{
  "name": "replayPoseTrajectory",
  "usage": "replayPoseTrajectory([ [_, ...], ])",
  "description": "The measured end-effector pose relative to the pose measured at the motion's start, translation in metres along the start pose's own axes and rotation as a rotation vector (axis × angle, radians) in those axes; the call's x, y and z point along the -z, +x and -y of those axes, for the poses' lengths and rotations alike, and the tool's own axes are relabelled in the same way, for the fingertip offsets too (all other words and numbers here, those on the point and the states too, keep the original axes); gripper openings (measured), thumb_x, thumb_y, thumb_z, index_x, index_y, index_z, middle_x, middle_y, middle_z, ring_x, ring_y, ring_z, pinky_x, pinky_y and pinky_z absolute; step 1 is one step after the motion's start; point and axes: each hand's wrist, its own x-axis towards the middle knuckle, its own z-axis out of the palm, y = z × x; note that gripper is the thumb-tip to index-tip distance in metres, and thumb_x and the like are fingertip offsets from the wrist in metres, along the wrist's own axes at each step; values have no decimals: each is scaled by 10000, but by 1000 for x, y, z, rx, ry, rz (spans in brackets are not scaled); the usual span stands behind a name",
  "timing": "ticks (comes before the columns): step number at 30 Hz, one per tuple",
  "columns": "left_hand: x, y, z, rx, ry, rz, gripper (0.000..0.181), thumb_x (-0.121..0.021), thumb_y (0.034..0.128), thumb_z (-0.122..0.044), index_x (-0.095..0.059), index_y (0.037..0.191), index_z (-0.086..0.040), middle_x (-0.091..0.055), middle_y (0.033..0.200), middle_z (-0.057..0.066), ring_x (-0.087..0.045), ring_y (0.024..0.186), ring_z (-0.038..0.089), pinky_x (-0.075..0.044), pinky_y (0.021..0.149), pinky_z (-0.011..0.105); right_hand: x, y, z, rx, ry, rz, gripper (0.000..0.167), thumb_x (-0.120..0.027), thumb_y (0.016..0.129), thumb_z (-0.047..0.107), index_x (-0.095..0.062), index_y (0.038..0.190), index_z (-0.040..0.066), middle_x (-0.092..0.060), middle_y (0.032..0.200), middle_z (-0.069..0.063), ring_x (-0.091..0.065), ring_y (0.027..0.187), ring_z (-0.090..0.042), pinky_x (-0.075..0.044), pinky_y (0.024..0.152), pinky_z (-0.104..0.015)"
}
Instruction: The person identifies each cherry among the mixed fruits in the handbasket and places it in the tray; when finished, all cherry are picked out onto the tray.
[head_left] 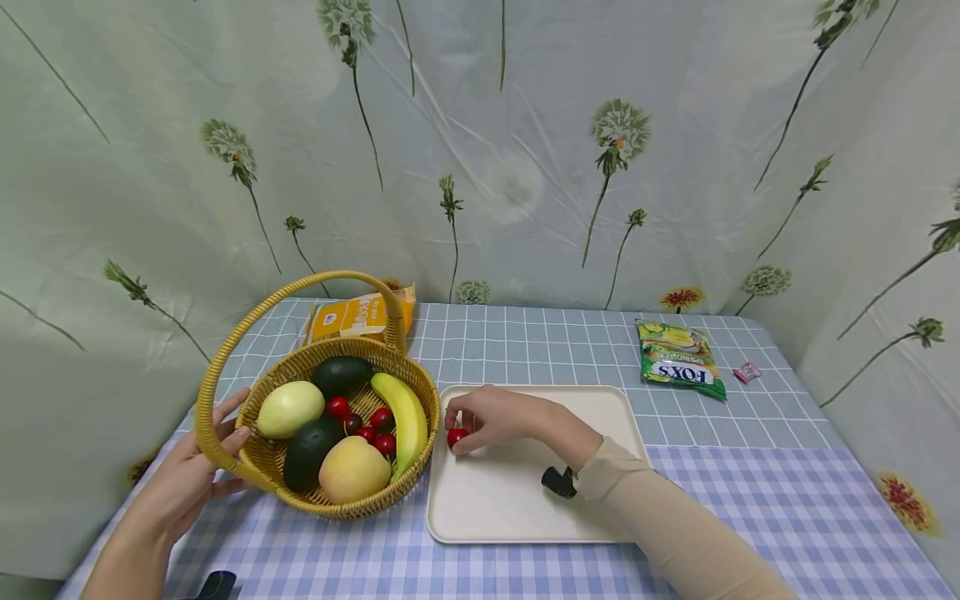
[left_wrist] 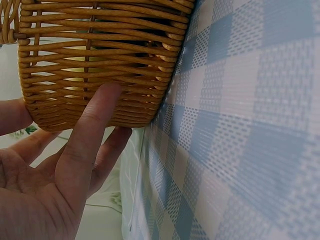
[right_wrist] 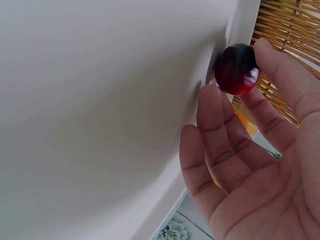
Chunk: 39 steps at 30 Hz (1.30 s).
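Note:
My right hand (head_left: 501, 417) pinches a dark red cherry (head_left: 456, 437) between thumb and fingers, low over the left edge of a cream tray (head_left: 517, 512). In the right wrist view the cherry (right_wrist: 236, 70) is glossy and nearly black on one side. My left hand (head_left: 187, 471) rests against the left side of a woven basket (head_left: 360, 506), its fingers fairly straight. One fingertip presses the basket's slats (left_wrist: 100, 65) in the left wrist view. Inside the basket lie a banana (head_left: 408, 417), a peach (head_left: 354, 471), a pale yellow-green fruit (head_left: 290, 409), two dark avocados (head_left: 341, 376) and several cherries (head_left: 385, 444).
An orange packet (head_left: 352, 317) lies behind the basket, whose tall handle (head_left: 258, 312) arches over its left side. At the back right are a green Fox's bag (head_left: 678, 358) and a small pink wrapped sweet (head_left: 747, 372). A checked cloth (head_left: 765, 500) covers the table.

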Motion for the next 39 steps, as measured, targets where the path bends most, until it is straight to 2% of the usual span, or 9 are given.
replayPoseTrajectory([
  [2,0,-1,1,2,-3,-2,717,-458,1170,-290,-30,1745,-268,-456,1421,-145,-634,1097,-56,-590,874,443,0,0,0,3,5,5,218,-832,955,219,-710,1118,140,-719,859,50,-607,775,-14,-508,765,-201],
  [7,0,-3,3,-2,-18,-2,717,-460,1170,-283,-33,1746,-265,-474,1275,-314,-634,1097,-57,-590,868,443,-1,1,1,-12,6,16,228,-831,958,232,-708,1133,154,-713,860,55,-603,783,-17,-503,774,-205],
  [9,0,-4,4,-6,-22,1,716,-459,1170,-280,-34,1746,-267,-476,1247,-341,-634,1096,-55,-588,864,443,-1,1,1,-15,3,18,238,-826,963,239,-708,1149,151,-716,875,53,-608,796,-18,-504,784,-205],
  [15,-3,1,0,-25,-10,11,695,-468,1167,-293,-81,1745,-298,-504,1253,-323,-636,1096,-26,-571,860,438,7,-10,1,-50,7,18,295,-792,987,233,-692,1237,112,-728,964,1,-650,859,-81,-534,814,-246],
  [22,-2,1,-2,-31,-12,7,693,-473,1166,-291,-90,1744,-304,-500,1244,-329,-635,1090,-24,-566,854,441,35,-16,4,-68,-48,-21,315,-751,1026,270,-690,1287,106,-726,1075,-46,-678,949,-158,-564,878,-301],
  [25,0,-2,0,-28,-12,-2,691,-474,1166,-287,-94,1743,-312,-487,1272,-310,-632,1096,-37,-570,850,433,49,-13,10,-59,-66,-32,326,-741,1036,278,-686,1306,103,-723,1104,-48,-683,991,-176,-568,903,-304],
  [27,0,-3,1,-25,-8,-9,690,-473,1166,-292,-95,1743,-319,-478,1333,-250,-625,1100,-48,-571,847,428,57,-11,14,-44,-72,-41,325,-738,1039,286,-686,1308,110,-726,1104,-47,-690,1000,-184,-569,897,-292],
  [32,0,-5,2,-32,-14,-10,690,-465,1169,-290,-85,1744,-303,-453,1383,-198,-625,1112,-48,-575,846,414,69,-2,25,4,-87,-62,282,-724,1046,304,-693,1280,150,-738,1087,-31,-708,999,-179,-575,892,-290],
  [39,-4,-8,6,-104,-33,-36,675,-482,1165,-265,-135,1743,-278,-488,1335,-276,-654,1105,-43,-607,799,327,70,17,43,42,-114,-50,313,-705,1057,297,-691,1318,126,-746,1089,-20,-705,1001,-169,-572,913,-314],
])
